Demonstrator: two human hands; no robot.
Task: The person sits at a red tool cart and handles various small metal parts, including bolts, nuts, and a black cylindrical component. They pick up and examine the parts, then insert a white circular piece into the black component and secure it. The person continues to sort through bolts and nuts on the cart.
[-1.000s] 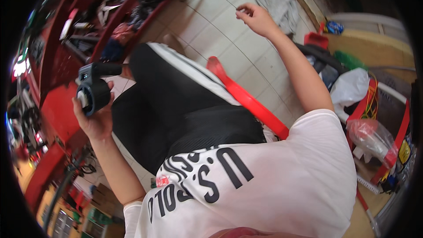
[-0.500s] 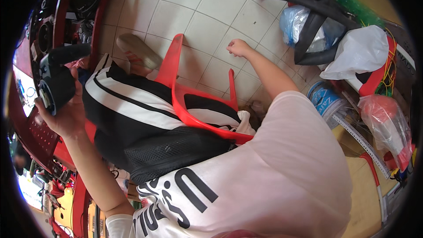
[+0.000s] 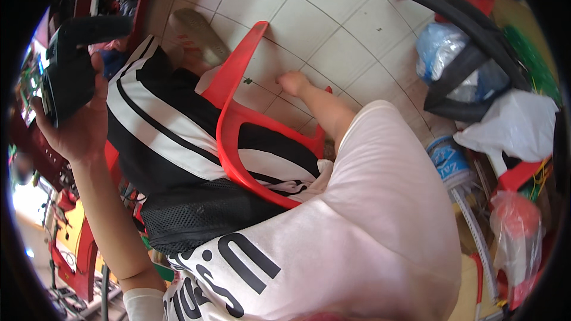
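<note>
While right hand [image 3: 292, 81] hangs, left hand [image 3: 80, 125] grips black device [image 3: 65, 77]

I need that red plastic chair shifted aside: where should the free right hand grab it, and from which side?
Probably the curved rim of the red plastic chair, near its backrest. The right hand hovers just beyond it over the tiled floor; come from that floor side. The left hand holds a black device.

Landmark: plastic chair [image 3: 238, 113]. Left hand [image 3: 80, 125] with power tool [image 3: 65, 77] left of it; right hand [image 3: 292, 82] just right, near tiled floor [image 3: 333, 24]; tyre [image 3: 470, 41] and bucket [image 3: 449, 157] far right.
</note>
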